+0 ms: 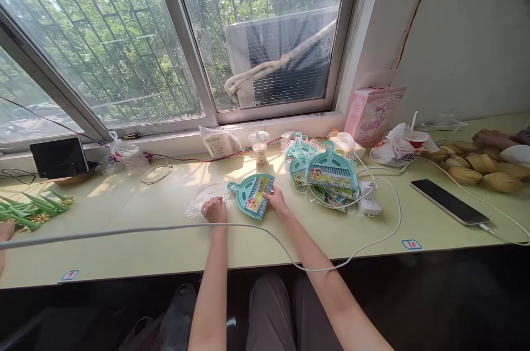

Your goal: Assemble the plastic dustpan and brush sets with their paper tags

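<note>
A teal dustpan (244, 191) with a small brush and a printed card (257, 196) on it lies on the table before me. My right hand (276, 200) grips the right edge of the card and brush. To the left of the dustpan, my left hand (214, 209) rests with curled fingers on clear crumpled plastic (202, 199); whether it pinches the plastic is too small to tell. Several more teal dustpans (327, 174) with cards, in clear wrapping, are piled to the right.
A white cable (174, 227) crosses in front of my forearms to a power strip (368, 201). A plastic cup (259, 148) stands behind the dustpan. Farther right are a phone (449, 202) and brown items (482, 164) near another person's hand (492, 139). Green stems (35, 210) lie left.
</note>
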Motion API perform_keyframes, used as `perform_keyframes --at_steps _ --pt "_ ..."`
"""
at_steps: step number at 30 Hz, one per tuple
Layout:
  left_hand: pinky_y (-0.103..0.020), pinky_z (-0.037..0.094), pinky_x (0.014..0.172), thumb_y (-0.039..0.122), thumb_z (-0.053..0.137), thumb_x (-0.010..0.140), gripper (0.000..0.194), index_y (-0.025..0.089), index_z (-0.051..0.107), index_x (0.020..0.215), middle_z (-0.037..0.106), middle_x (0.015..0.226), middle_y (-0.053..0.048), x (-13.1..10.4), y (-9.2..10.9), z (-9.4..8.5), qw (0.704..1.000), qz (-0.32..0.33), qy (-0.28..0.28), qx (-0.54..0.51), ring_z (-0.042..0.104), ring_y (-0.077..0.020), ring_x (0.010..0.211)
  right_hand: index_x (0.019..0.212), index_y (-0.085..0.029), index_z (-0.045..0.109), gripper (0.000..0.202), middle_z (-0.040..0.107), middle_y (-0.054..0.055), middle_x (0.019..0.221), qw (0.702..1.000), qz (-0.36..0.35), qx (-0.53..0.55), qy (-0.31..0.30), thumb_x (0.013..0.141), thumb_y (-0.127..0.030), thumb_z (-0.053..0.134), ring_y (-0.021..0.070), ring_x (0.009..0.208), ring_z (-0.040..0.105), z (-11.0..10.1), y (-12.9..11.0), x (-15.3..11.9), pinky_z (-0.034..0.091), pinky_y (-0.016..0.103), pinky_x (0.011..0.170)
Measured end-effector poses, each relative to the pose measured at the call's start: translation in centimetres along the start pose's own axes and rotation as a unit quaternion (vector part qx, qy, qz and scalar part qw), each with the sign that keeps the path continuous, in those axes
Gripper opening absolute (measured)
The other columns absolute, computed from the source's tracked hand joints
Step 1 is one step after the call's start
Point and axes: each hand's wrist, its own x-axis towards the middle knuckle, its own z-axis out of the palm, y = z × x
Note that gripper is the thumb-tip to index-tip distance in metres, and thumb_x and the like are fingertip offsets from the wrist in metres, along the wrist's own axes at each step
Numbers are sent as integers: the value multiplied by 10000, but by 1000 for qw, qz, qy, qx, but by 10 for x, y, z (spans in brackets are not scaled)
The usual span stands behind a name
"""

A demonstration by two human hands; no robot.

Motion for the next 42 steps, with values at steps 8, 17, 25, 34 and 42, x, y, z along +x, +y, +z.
perform_keyframes --at_steps 8,17,25,34,42 --pt "-424 290 1014 217 485 903 246 177 713 985 709 1018 -108 -1 7 -10 998 18 63 -20 553 -283 1032 967 -172 593 264 719 61 916 999 12 40 17 715 -156 672 200 803 702 -6 -14 -5 595 313 696" --pt "-418 304 1046 264 445 950 299 220 725 1048 681 1090 -107 -4 16 -19 995 84 14 -50 547 -269 1088 998 -164 639 352 737 71 926 994 38 26 -101 667 -172 757 223 843 713 -7 -21 -13 594 341 735" --pt "-373 362 993 291 437 964 312 202 715 1072 683 1095 -100 -5 21 -18 992 83 29 -88 559 -255 1065 989 -161 644 341 739 74 939 993 46 68 -87 667 -155 757 218 847 715 -8 -22 -10 600 307 700" --pt "-342 409 952 308 442 966 307 193 721 1023 685 1031 -94 -4 19 -18 984 88 57 -142 565 -234 984 986 -162 598 316 727 79 967 994 26 98 -35 701 -160 735 215 852 711 -9 -19 -8 603 321 732" --pt "-385 373 1034 249 474 942 262 231 732 985 684 1060 -77 -8 29 -14 976 147 -16 -158 571 -233 1056 991 -169 607 354 728 69 914 995 37 65 -60 672 -146 759 225 850 711 -7 -13 -5 604 339 729"
